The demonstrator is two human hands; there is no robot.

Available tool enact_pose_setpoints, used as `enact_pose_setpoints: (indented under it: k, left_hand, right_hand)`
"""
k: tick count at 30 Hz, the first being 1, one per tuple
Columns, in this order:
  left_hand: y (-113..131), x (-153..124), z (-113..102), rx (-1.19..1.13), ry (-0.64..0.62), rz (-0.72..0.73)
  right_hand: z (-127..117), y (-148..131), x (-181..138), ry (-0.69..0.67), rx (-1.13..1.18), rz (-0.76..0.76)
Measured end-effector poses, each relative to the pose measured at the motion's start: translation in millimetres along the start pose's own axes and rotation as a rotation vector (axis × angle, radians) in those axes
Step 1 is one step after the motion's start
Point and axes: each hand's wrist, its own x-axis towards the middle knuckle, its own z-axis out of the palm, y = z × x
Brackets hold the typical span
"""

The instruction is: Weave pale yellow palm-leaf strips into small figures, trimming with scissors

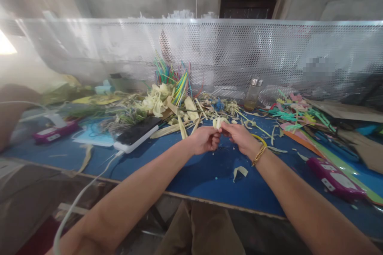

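Above the blue tabletop, my left hand (206,140) and my right hand (238,137) meet with fingers closed. Between their fingertips is a small, pale cream folded piece of corn husk (219,122); its lower part is hidden by the fingers. The right wrist wears a gold chain bracelet (259,155). A curled husk scrap (240,173) lies on the table just below the right hand. Beyond both hands spreads a heap of dry husk strips (191,108), with a pale husk flower (158,99) on its left side.
A tablet (137,135) with a white cable (89,185) sits left. Purple power strips lie at the left (55,130) and right (335,179). A glass bottle (253,95) stands before the perforated metal screen (227,55). Coloured stems (181,83) and paper pieces (299,111) are at the back.
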Motion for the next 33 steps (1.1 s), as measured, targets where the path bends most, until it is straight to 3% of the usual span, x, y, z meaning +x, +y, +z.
enact_pose_setpoints:
  k: [3, 9, 16, 25, 33]
  left_hand:
    - [0, -1, 2, 0.028, 0.002, -0.017]
    - [-3, -8, 12, 0.263, -0.047, -0.031]
    - [-2, -7, 10, 0.375, -0.075, 0.024]
    - [10, -16, 8, 0.450, -0.103, 0.013]
    - [14, -18, 5, 0.525, -0.128, 0.030]
  right_hand:
    - [6, 2, -4, -0.106, 0.033, 0.043]
    - [15, 9, -7, -0.228, 0.172, -0.023]
    - [18, 8, 0, -0.045, 0.277, -0.056]
    - [-7, -3, 10, 0.130, 0.300, -0.069]
    - [-13, -19, 4, 0.015, 0.512, -0.048]
